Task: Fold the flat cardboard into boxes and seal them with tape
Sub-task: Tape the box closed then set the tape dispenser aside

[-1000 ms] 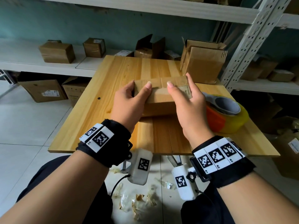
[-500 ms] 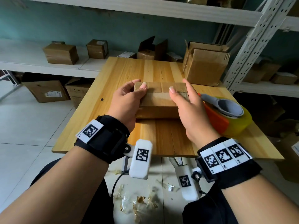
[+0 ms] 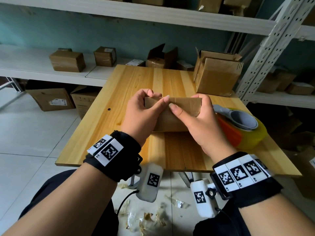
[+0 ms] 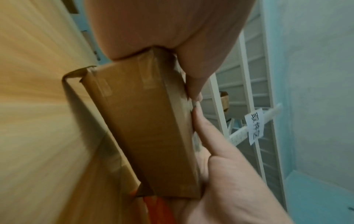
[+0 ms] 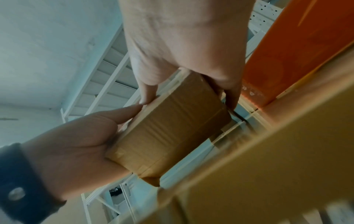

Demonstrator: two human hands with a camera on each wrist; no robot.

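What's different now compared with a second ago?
The small cardboard box has been tipped up off the table toward the person. The left hand and right hand now grip its ends, thumbs meeting on top. The tape dispenser and the open box stayed put.

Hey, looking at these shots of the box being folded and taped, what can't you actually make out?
- Head view: the small box has its near face largely covered by the left hand and right hand.
- Head view: the tape roll is partly behind the right hand.
- Left wrist view: the paper label is too small to read.
- Right wrist view: the foreground cardboard is blurred.
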